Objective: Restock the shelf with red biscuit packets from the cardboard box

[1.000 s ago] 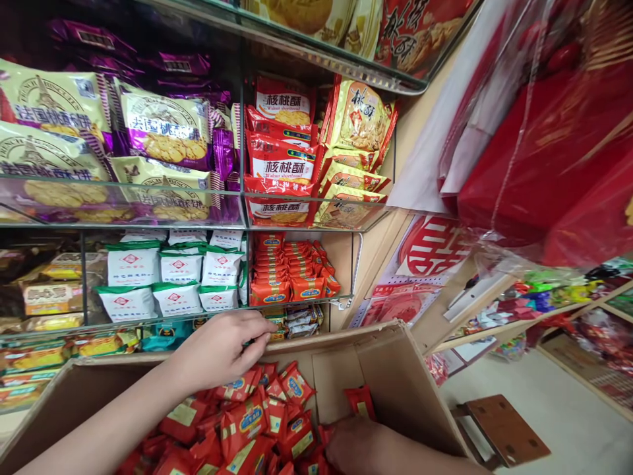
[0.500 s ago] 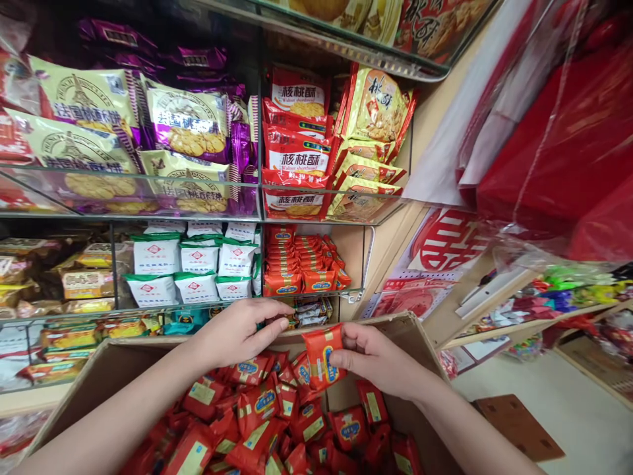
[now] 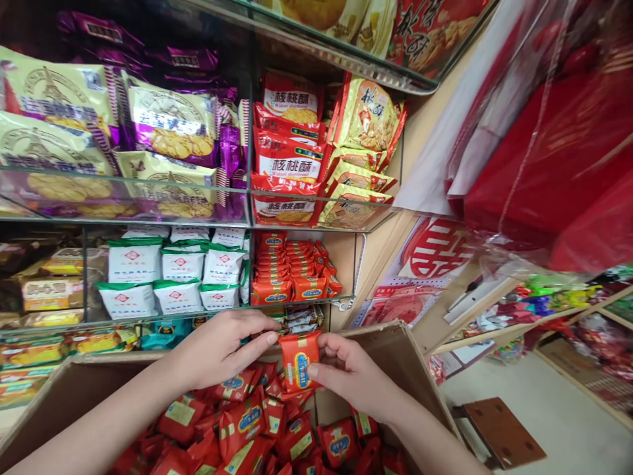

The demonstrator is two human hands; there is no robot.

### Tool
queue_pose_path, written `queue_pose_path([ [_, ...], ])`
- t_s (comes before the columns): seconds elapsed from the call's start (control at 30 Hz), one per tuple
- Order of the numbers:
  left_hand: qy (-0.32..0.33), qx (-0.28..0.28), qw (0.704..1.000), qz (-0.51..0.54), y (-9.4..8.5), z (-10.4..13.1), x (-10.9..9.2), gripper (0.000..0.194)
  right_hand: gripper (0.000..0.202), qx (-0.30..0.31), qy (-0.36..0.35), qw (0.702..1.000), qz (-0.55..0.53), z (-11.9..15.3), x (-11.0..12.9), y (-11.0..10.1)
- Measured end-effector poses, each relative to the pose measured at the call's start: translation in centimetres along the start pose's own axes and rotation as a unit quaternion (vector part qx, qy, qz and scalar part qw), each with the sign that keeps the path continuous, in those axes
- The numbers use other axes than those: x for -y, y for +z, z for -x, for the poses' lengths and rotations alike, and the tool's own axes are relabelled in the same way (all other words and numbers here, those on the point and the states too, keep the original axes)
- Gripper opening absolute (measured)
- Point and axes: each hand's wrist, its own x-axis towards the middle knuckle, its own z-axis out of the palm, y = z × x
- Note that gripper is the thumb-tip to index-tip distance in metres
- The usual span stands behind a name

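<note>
My right hand (image 3: 349, 373) pinches a small red snack packet (image 3: 300, 363) with a blue and yellow label, thumb on its front, fingers behind. The packet stands upright above the carton. Just left of it is my left hand (image 3: 232, 346), fingers stretched forward and thumb apart from them, with nothing seen in it. Its thumb tip comes close to the packet's upper left corner; whether they touch I cannot tell. Below both hands, a cardboard carton (image 3: 425, 389) holds many loose red packets (image 3: 242, 422) of the same look, lying in a jumble.
Beyond the carton, a shelf compartment holds stacked red packets (image 3: 291, 267). White and green packets (image 3: 133, 260) stand left of them. Above, behind a glass front, are walnut shortbread packs (image 3: 289, 161). Red plastic-wrapped goods (image 3: 539, 165) hang at right, over a brown stool (image 3: 502, 432).
The view has shifted a little, so the shelves sit further left. Both hands and the held packet have come closer together, and the packet has turned more upright, its label facing me.
</note>
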Motion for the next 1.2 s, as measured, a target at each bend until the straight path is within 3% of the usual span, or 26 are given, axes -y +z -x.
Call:
queue_pose_path([
  [0.53,-0.008,0.005,1.000,-0.030,0.2,-0.4,0.4,0.028,0.022,0.029,0.018,0.997,0.071,0.4,-0.8,-0.7],
  [0.67,-0.008,0.004,1.000,-0.030,0.2,-0.4,0.5,0.028,0.020,0.031,-0.015,0.989,0.147,0.8,-0.2,-0.8],
  [0.77,-0.010,0.007,1.000,-0.026,0.1,-0.5,0.3,0.029,0.022,-0.006,-0.079,0.974,0.211,1.3,1.7,-1.6],
  [0.87,-0.010,0.007,1.000,-0.019,0.0,-0.5,0.1,0.029,0.030,-0.139,-0.157,0.920,0.330,1.0,4.7,-3.1],
  [0.97,-0.004,0.003,1.000,-0.015,0.0,-0.4,0.0,0.030,0.042,-0.256,-0.149,0.812,0.503,-0.8,7.5,-4.3],
  [1.07,0.004,-0.006,1.000,-0.009,0.0,-0.2,-0.2,0.029,0.041,-0.224,-0.036,0.731,0.644,-3.6,9.2,-4.6],
  [1.2,0.007,-0.018,1.000,0.000,0.0,0.0,-0.4,0.028,0.024,-0.157,0.067,0.699,0.694,-7.7,10.3,-4.2],
])
